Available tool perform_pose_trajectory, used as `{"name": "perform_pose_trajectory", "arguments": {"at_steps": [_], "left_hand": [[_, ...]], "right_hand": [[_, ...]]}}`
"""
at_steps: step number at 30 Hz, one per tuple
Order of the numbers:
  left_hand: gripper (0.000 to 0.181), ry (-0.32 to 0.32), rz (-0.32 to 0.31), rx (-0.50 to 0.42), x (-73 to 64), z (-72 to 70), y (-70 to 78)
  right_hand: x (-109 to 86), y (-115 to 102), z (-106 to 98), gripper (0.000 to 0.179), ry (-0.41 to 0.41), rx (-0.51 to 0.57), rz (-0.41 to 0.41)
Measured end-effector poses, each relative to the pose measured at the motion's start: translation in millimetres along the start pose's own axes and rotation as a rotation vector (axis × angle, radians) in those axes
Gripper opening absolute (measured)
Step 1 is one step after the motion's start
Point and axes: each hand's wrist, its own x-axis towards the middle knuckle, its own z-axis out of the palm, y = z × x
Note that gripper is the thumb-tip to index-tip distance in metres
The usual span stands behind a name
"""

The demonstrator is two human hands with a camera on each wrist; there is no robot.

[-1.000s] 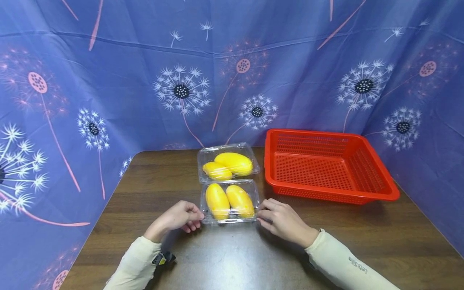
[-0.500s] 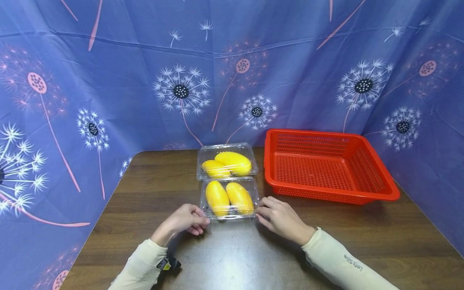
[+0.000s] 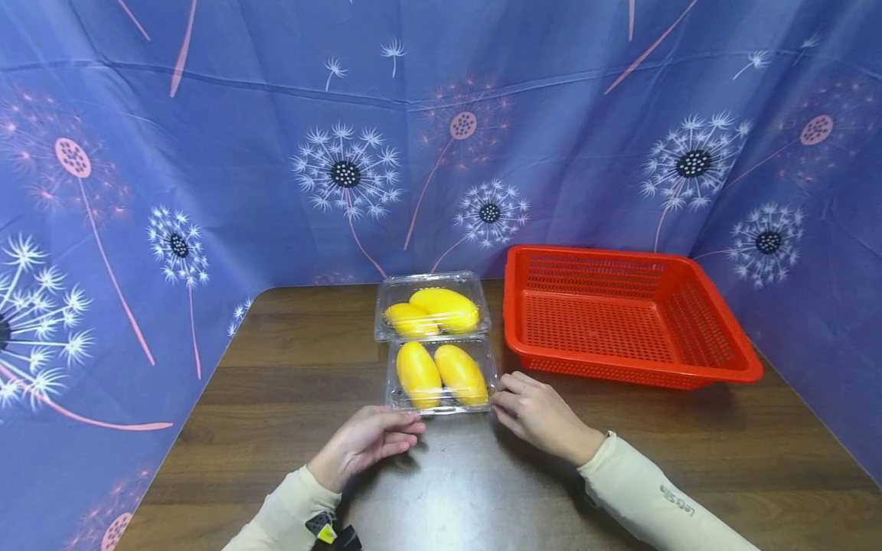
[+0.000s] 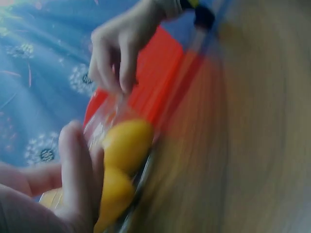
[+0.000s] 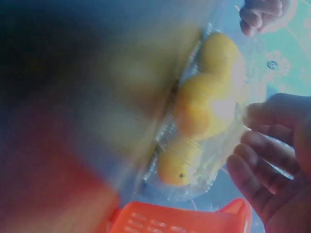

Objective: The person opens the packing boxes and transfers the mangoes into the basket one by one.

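In head view: best, probably, to press evenly along near edge of front clear box (image 3: 448, 401), with two yellow fruits (image 3: 419, 373) inside, just before rear box (image 3: 400, 289); at this edge, left hand (image 3: 372, 442), fingers extended, nothing gripped. In left wrist view: right hand (image 4: 120, 46) bent, apparently pinching box corner; better to hold lightly. In right wrist view: narrow gap between thumb and fingers.

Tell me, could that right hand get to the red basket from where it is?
Probably yes: the right hand is beside the near clear box, and only tabletop shows between it and the red basket.
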Motion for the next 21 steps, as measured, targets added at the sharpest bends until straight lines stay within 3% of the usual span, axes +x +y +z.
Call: {"name": "perform_pose_trajectory", "arguments": {"at_steps": [4, 8, 16, 21], "left_hand": [[0.011, 0.022, -0.017, -0.126, 0.7, 13.1, -4.4], [0.015, 0.024, -0.016, -0.193, 3.3, 26.0, -9.8], [0.012, 0.104, 0.015, -0.235, 11.2, 44.4, -18.0], [0.011, 0.115, 0.034, -0.23, 16.4, 53.8, -21.1]], "right_hand": [[1.7, 1.0, -1.9, 0.018, -0.021, 0.017, -0.003], [2.2, 0.5, -1.6, 0.015, -0.031, 0.03, 0.003], [4.5, -2.4, 2.7, 0.013, -0.019, 0.043, -0.023], [5.8, -4.7, 3.8, 0.014, -0.019, 0.047, -0.022]]}}
